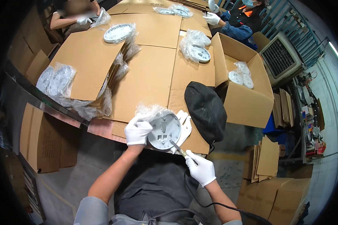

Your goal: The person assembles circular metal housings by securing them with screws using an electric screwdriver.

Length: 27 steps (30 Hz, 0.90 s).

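A round light-grey plastic disc (pixel 172 129) with studs and square cutouts tilts up at the table's near edge. My left hand (pixel 136 131), in a white glove, is closed at its left edge, by the crumpled bubble wrap (pixel 152 111) behind it. White-gloved too, my right hand (pixel 201 169) grips a corded hand tool (pixel 181 151) that resembles a soldering iron. Its thin metal tip reaches the disc's lower right face; whether it touches is hard to tell. Another white glove (pixel 184 128) lies against the disc's right side, partly hidden by it. A black cord (pixel 221 204) trails from the tool.
A black mesh-textured bag or cap (pixel 205 111) lies right of the disc. Beyond it stands an open carton (pixel 248 105) holding wrapped discs. Cardboard sheets (pixel 92 63) with wrapped discs are stacked at left. Two people (pixel 244 22) (pixel 75 15) work across the cardboard-covered table (pixel 148 75).
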Each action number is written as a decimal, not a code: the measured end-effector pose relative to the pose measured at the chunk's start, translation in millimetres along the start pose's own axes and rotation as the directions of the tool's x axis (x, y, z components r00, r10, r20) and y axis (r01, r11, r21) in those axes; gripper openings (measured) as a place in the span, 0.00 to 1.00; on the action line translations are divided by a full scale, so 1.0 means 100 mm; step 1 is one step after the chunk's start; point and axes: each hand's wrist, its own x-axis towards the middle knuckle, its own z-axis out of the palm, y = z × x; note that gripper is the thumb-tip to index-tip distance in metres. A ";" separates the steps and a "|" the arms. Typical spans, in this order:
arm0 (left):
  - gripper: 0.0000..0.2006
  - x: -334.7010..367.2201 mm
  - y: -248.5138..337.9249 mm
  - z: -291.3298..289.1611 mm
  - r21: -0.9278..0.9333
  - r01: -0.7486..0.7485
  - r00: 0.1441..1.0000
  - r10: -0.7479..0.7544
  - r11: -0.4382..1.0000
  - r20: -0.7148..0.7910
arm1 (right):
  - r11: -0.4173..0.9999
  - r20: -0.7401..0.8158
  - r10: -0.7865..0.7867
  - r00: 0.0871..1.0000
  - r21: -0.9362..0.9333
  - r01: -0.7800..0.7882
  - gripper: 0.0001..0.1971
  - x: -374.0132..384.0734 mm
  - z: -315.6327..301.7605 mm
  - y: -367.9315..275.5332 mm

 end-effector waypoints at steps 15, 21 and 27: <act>0.19 -0.46 -0.25 0.07 0.187 0.006 0.950 0.052 0.982 -0.307 | 0.999 -0.054 0.012 0.998 0.053 -0.009 0.14 -0.05 0.13 -0.04; 0.24 -0.22 0.18 0.07 0.382 0.159 0.977 -0.089 0.911 -0.194 | 0.998 -0.034 -0.044 0.998 0.051 0.046 0.14 0.04 -0.04 -0.06; 0.17 0.26 0.70 0.01 0.669 -0.083 0.939 -0.167 0.738 0.301 | 0.903 0.149 -0.270 0.951 -0.304 0.304 0.12 0.44 -0.49 -0.14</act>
